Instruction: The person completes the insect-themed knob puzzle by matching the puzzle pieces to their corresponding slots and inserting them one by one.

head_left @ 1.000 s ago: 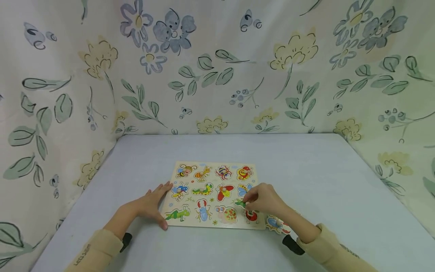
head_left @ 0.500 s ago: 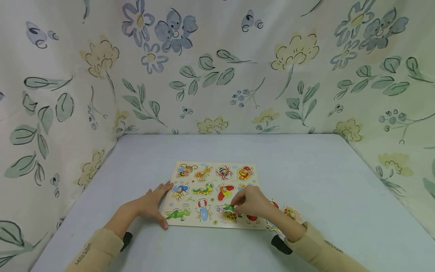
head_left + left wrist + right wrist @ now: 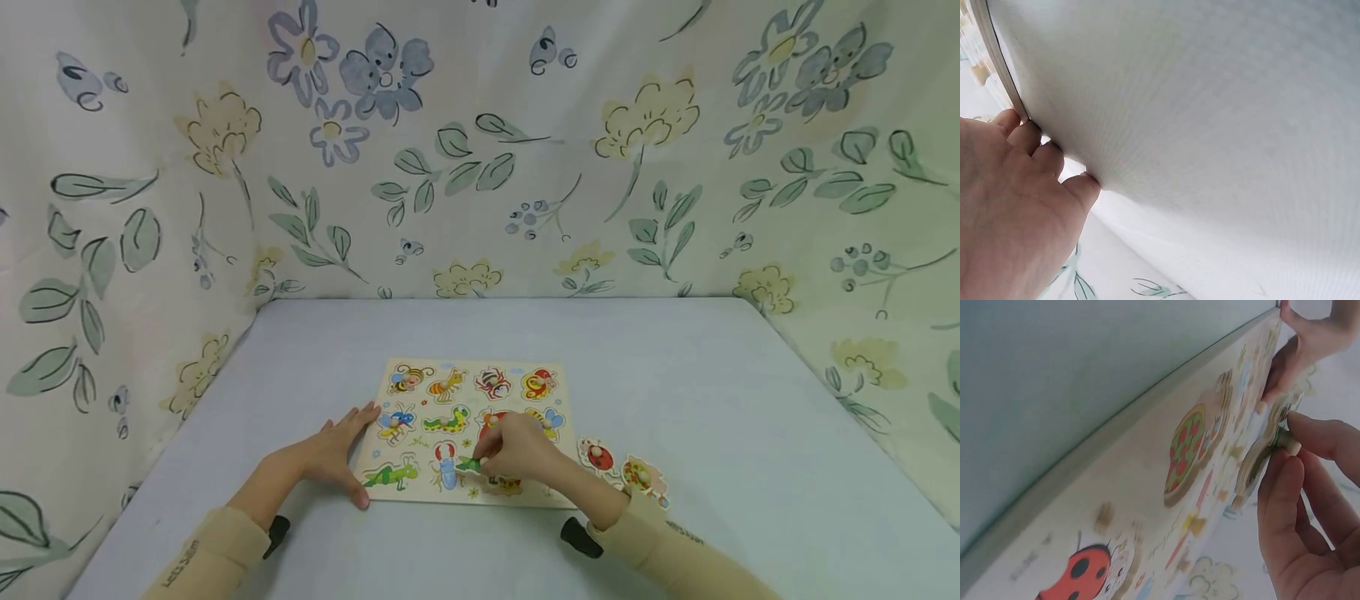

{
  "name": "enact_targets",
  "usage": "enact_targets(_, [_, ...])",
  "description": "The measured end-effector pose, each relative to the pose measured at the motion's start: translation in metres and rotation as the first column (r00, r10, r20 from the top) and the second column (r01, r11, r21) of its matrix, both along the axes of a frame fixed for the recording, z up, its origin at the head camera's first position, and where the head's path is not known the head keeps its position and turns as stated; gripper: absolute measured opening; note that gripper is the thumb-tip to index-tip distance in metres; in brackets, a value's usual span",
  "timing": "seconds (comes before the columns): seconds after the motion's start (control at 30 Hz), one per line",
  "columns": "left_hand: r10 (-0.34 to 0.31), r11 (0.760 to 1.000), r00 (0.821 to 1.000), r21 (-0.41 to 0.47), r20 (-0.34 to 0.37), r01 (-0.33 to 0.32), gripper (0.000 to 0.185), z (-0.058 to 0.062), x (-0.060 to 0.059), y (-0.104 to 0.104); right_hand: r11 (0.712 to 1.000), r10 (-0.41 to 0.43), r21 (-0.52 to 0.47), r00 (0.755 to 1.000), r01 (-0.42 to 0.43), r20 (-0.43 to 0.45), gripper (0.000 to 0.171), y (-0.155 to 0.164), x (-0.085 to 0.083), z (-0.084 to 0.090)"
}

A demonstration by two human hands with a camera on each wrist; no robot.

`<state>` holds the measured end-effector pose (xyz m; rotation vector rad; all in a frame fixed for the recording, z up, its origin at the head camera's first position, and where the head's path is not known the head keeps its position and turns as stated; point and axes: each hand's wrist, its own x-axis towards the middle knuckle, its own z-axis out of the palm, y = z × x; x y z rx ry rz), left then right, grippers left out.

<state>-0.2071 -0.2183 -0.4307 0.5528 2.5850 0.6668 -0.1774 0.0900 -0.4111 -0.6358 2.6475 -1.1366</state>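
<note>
A wooden insect puzzle board (image 3: 420, 392) lies flat on the pale table. My right hand (image 3: 486, 458) pinches the peg of a small green piece (image 3: 469, 464) and holds it over the bottom row, beside the blue beetle (image 3: 447, 472). The right wrist view shows that piece (image 3: 1259, 464) on edge between my thumb and fingers (image 3: 1285, 506), just above the board (image 3: 1147, 456), with the spotted snail piece (image 3: 1186, 449) beside it. My left hand (image 3: 351, 450) lies flat with straight fingers against the board's left edge; its fingertips (image 3: 1054, 159) touch the table there.
Two loose pieces, a red ladybird (image 3: 597, 457) and a round orange one (image 3: 643, 477), lie on the table (image 3: 675, 375) right of the board. Flowered cloth walls (image 3: 480, 150) close in the back and both sides.
My right hand has carried the green piece leftwards, from the board's right column to the bottom row near the beetle. This uncovered the loose pieces at right. The left hand stayed put.
</note>
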Motion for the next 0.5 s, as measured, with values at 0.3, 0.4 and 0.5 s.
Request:
enact_targets(0.3, [-0.004, 1.0, 1.0, 0.001, 0.006, 0.004, 0.132, 0.001, -0.001, 0.0, 1.0, 0.012, -0.002, 0.999, -0.012, 0.041, 0.01, -0.025, -0.001, -0.001])
enact_targets(0.4, [-0.009, 1.0, 1.0, 0.003, 0.003, 0.009, 0.132, 0.0, -0.001, -0.002, 1.0, 0.014, -0.002, 0.998, -0.014, 0.056, 0.011, -0.036, 0.0, -0.001])
enact_targets(0.5, [-0.007, 1.0, 1.0, 0.005, 0.006, 0.007, 0.133, -0.001, -0.002, -0.002, 1.0, 0.009, 0.004, 0.998, -0.01, 0.07, 0.011, -0.046, 0.001, 0.0])
